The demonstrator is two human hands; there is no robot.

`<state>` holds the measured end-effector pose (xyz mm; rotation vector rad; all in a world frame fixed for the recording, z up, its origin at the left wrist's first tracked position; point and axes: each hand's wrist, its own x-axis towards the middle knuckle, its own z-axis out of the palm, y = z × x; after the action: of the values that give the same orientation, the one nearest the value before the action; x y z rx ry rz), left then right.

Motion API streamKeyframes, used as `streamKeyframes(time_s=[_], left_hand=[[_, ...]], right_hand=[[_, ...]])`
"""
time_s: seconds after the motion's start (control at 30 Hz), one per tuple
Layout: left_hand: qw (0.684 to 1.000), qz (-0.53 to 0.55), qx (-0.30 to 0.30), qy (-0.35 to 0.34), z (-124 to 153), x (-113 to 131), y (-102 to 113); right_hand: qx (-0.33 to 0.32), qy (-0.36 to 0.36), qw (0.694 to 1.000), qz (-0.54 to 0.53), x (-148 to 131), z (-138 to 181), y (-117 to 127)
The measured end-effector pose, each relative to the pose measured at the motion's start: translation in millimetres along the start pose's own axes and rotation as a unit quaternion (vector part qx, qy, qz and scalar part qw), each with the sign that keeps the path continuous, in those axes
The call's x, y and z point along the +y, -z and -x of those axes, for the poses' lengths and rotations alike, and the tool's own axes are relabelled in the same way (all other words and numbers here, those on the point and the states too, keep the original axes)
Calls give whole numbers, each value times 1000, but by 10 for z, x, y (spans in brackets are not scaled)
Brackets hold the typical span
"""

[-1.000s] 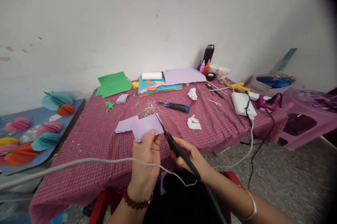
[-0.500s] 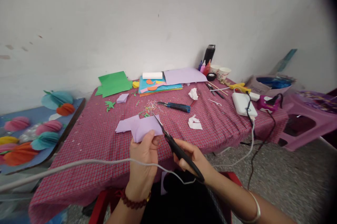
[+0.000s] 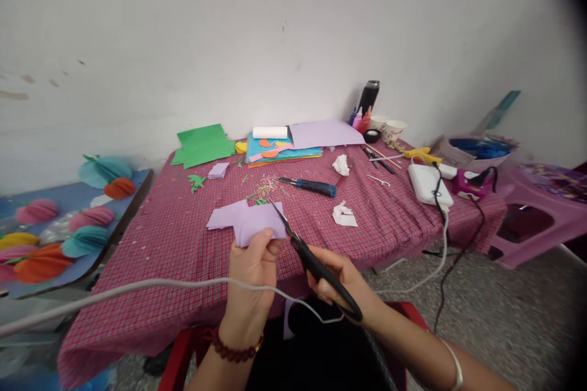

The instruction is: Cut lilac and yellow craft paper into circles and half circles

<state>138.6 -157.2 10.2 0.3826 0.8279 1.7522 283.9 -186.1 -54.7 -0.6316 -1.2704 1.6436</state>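
My left hand point(image 3: 253, 268) pinches a lilac paper piece point(image 3: 257, 224) by its lower edge, held up over the near side of the table. My right hand point(image 3: 342, 281) grips black-handled scissors point(image 3: 312, 259). Their blades point up and left and lie against the paper's right edge. More lilac paper point(image 3: 222, 218) lies on the red checked tablecloth point(image 3: 174, 238) just behind the held piece. A grey cable point(image 3: 137, 286) runs across in front of both wrists.
Blue-handled scissors point(image 3: 309, 185), crumpled white scraps point(image 3: 345, 215), green paper point(image 3: 202, 143), a stack of coloured sheets point(image 3: 279, 149), cups and a black bottle point(image 3: 369, 97) sit further back. A white charger point(image 3: 426, 183) and glue gun point(image 3: 419, 153) lie right. Paper fruit shapes point(image 3: 55, 238) lie left; a pink stool point(image 3: 541, 207) stands right.
The view has shifted slightly up and right. My hands keep the same hold on paper and scissors; the blades stay at the paper's right edge.
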Motion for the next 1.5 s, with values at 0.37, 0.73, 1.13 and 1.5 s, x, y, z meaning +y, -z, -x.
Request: streamKeyframes(time_s=[0.37, 0.73, 1.13, 1.5], left_hand=[[998, -54, -30, 7, -87, 99, 95], [993, -111, -23, 6, -122, 84, 162], [991, -135, -3, 14, -72, -5, 160], [991, -61, -58, 102, -92, 38, 155]], right_hand=[[-25, -43, 998, 33, -149, 23, 100], [-34, -62, 996, 51, -192, 56, 162], [-8, -87, 995, 48, -105, 72, 158], [3, -82, 996, 21, -171, 110, 120]])
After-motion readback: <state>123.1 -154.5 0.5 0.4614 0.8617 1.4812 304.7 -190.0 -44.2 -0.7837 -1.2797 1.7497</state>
